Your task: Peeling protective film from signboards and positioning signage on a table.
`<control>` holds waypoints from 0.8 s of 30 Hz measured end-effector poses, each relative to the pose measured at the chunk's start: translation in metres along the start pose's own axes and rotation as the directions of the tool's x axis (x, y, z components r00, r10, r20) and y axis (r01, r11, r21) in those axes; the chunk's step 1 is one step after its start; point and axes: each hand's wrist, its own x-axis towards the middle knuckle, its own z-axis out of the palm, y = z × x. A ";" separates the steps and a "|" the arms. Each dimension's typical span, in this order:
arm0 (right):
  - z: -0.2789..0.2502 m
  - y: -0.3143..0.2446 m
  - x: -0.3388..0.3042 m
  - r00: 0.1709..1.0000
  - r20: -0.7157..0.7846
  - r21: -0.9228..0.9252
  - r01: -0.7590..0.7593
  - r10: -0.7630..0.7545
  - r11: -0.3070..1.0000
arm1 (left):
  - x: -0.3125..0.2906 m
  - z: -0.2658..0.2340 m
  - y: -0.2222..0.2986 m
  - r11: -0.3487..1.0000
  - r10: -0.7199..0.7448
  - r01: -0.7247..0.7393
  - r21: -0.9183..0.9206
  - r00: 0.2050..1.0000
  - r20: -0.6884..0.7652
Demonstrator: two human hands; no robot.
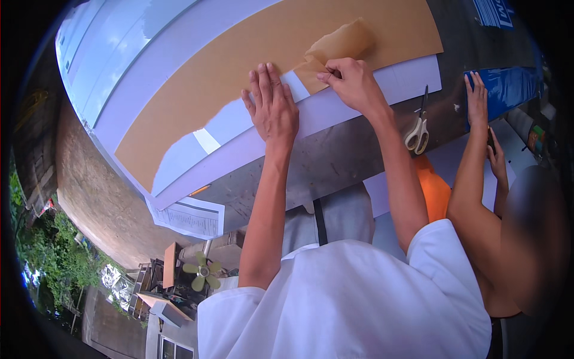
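Note:
A large brown paper sheet [197, 84] with a ragged near edge lies over pale lilac sheets [406, 81] on the table. My left hand [273, 110] rests flat on the brown paper near that torn edge, fingers stretched out. To its right, my right hand [354, 85] pinches a torn brown flap [342, 43], which is lifted and curled back over the sheet. Between and left of the hands, a pale bluish surface shows where the brown paper is torn off, with a small white strip [206, 140] on it.
Scissors with cream handles [417, 135] lie right of my right forearm. Beyond them, a co-worker's hand [476, 102] touches a blue plastic package [508, 90]. A pencil [200, 190] and a printed sheet [192, 219] are at the table's near left. A fan [204, 271] stands behind.

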 end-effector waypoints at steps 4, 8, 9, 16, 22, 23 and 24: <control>-0.058 0.038 0.028 0.984 -0.123 -0.062 0.124 -0.131 0.990 | 0.002 0.003 0.005 1.000 0.014 -0.015 0.009 0.998 0.060; -0.114 0.080 0.044 0.989 -0.135 -0.137 0.034 -0.053 0.990 | 0.002 0.000 0.005 0.999 0.003 -0.006 0.050 0.998 0.058; -0.117 0.092 0.052 0.983 -0.179 -0.121 0.025 -0.047 0.992 | -0.001 -0.005 -0.004 0.996 -0.004 -0.001 0.091 0.998 0.056; -0.257 0.195 0.067 0.761 -0.648 -0.177 -0.209 0.046 0.962 | 0.001 -0.001 0.006 0.995 0.007 -0.013 0.102 0.998 0.055; -0.273 0.234 0.090 0.601 -0.792 -0.200 -0.419 0.105 0.886 | 0.004 0.002 0.010 0.997 0.003 -0.004 0.071 1.000 0.021; -0.262 0.231 0.093 0.546 -0.833 -0.201 -0.456 0.094 0.867 | 0.006 0.005 0.011 0.998 0.008 -0.009 0.065 1.000 0.021; -0.256 0.232 0.088 0.556 -0.806 -0.049 -0.403 0.202 0.914 | 0.005 0.006 0.012 0.997 -0.003 0.002 0.075 1.000 0.019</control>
